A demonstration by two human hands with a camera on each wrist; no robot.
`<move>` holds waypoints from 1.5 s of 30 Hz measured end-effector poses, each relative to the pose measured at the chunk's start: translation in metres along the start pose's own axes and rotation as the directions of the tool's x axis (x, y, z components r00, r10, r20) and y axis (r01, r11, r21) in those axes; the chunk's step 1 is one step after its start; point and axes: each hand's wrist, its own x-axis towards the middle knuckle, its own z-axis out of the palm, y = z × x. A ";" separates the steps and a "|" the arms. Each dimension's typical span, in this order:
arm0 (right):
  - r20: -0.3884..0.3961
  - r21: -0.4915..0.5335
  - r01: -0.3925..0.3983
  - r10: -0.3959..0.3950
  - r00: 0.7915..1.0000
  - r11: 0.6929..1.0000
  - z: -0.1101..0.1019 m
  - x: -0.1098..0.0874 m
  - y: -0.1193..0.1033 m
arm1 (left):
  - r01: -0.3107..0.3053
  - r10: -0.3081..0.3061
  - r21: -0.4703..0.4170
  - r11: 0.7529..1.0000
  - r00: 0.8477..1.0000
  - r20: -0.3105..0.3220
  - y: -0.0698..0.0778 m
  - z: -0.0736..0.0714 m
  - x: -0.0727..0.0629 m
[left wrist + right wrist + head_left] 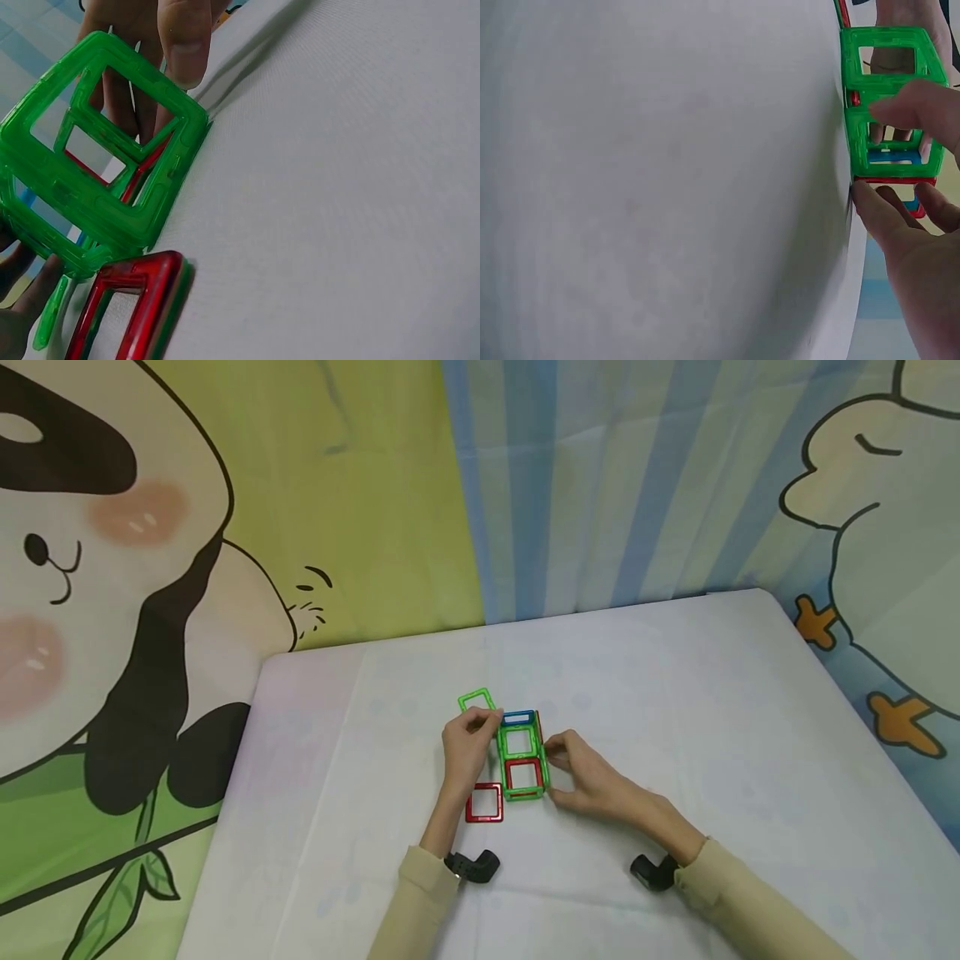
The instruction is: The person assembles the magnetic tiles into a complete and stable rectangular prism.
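Note:
A small box-like structure of magnetic tiles (521, 727) stands on the table, made of green, red and blue open frames. My left hand (468, 739) is at its far left corner, thumb and fingers bent together at the edge; in the left wrist view its fingertips (51, 268) meet the green frame. On the other side, my right hand (592, 777) holds the structure. The right wrist view shows its thumb (907, 107) over the green side tile (889, 34) and its fingers by a red tile (896, 180) at the end.
A loose red square tile (484, 818) lies at the structure's near left, over a green one in the left wrist view. Another green tile (463, 700) lies beyond my left hand, partly covered. White cloth covers the table (675, 677); printed curtains (375, 485) rise behind it.

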 end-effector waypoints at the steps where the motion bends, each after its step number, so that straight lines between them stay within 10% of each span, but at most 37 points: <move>1: -0.001 -0.001 -0.006 0.006 1.000 1.000 0.000 -0.001 0.000 | -0.001 0.001 0.002 1.000 1.000 0.001 0.000 0.000 0.000; 19: -0.134 -0.018 -0.034 0.031 0.990 0.999 0.022 -0.009 -0.014 | -0.024 0.023 0.043 0.999 1.000 0.010 0.001 -0.007 0.000; 29: -0.154 -0.032 -0.124 0.118 0.981 0.992 0.008 -0.007 -0.013 | -0.027 0.021 0.127 0.992 0.998 0.051 0.003 -0.020 -0.003; 45: -0.239 -0.137 -0.059 0.025 0.971 0.989 -0.013 0.008 0.007 | -0.005 -0.004 0.109 0.994 0.996 0.084 -0.001 -0.030 -0.016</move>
